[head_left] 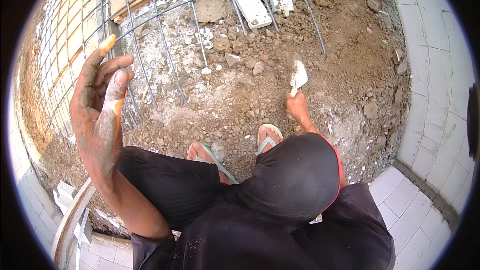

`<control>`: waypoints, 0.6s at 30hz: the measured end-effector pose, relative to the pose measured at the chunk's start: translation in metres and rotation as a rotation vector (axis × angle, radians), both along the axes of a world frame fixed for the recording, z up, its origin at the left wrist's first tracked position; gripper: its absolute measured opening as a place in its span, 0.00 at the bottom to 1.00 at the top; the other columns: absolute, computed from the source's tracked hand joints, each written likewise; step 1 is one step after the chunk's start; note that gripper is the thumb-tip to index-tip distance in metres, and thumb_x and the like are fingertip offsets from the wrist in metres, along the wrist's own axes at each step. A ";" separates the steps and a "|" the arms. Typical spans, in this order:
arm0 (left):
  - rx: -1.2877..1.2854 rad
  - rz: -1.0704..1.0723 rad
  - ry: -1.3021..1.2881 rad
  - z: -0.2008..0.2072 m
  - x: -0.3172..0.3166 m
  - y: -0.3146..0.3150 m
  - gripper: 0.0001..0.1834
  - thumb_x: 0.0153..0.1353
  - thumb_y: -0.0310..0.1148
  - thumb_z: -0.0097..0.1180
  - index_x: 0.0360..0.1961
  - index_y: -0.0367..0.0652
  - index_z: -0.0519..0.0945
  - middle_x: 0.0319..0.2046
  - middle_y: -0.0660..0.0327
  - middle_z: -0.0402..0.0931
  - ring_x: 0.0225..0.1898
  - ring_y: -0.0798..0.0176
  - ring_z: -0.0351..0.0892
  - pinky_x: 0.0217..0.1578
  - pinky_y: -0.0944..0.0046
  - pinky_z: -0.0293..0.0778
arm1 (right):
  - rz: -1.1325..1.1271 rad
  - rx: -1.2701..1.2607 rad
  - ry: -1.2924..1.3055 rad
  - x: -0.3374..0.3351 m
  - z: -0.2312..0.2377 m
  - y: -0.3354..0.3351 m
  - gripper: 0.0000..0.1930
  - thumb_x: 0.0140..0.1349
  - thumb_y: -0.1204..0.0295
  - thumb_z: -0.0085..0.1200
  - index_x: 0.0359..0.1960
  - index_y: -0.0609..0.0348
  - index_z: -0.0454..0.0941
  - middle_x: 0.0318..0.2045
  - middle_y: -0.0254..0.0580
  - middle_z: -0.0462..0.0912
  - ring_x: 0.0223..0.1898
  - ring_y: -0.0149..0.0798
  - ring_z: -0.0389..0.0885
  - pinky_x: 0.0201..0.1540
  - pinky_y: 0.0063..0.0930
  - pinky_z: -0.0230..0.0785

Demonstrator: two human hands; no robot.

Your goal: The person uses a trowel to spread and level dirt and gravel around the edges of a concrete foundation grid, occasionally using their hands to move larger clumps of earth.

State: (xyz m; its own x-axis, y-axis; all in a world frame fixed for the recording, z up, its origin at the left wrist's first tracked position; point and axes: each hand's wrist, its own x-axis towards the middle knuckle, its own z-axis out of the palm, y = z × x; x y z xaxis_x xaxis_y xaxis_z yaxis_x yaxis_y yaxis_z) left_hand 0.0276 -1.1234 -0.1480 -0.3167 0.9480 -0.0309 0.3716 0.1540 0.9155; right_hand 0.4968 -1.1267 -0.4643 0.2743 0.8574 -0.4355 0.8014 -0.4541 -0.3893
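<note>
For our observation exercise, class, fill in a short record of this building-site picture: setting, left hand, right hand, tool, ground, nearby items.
Setting: dirt pit edged by white block walls
Left hand: raised, open, smeared with mortar, in front of the steel mesh
Right hand: low, gripping a trowel
Tool: small trowel, blade coated pale grey
Ground: loose brown soil and stones
Nearby items: white block pieces
Feet: green flip-flops
</note>
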 end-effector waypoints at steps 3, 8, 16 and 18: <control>-0.050 -0.008 0.272 0.010 0.008 -0.009 0.30 0.66 0.31 0.66 0.68 0.39 0.74 0.51 0.51 0.85 0.49 0.62 0.84 0.51 0.62 0.78 | 0.285 -0.244 0.167 -0.029 0.075 0.013 0.24 0.66 0.57 0.57 0.45 0.73 0.78 0.36 0.68 0.85 0.42 0.64 0.85 0.50 0.51 0.75; 0.017 -0.147 0.256 0.033 0.045 0.002 0.31 0.69 0.33 0.63 0.71 0.39 0.70 0.54 0.52 0.83 0.52 0.60 0.83 0.58 0.58 0.75 | -0.101 -0.036 0.093 0.034 0.045 0.054 0.23 0.64 0.60 0.58 0.48 0.74 0.78 0.36 0.68 0.86 0.42 0.67 0.86 0.48 0.52 0.76; 0.047 -0.075 0.187 0.039 0.039 -0.022 0.32 0.68 0.31 0.63 0.71 0.37 0.69 0.53 0.49 0.83 0.52 0.59 0.84 0.55 0.60 0.76 | 0.196 -0.172 0.103 -0.043 0.022 0.040 0.20 0.65 0.62 0.58 0.43 0.72 0.79 0.33 0.63 0.86 0.39 0.58 0.87 0.46 0.46 0.76; 0.086 -0.097 0.166 0.036 0.046 -0.020 0.32 0.68 0.31 0.63 0.71 0.37 0.69 0.53 0.49 0.83 0.52 0.59 0.83 0.54 0.60 0.75 | 0.383 -0.225 0.263 -0.041 0.021 0.022 0.20 0.64 0.61 0.59 0.44 0.70 0.79 0.28 0.57 0.85 0.31 0.51 0.86 0.41 0.44 0.76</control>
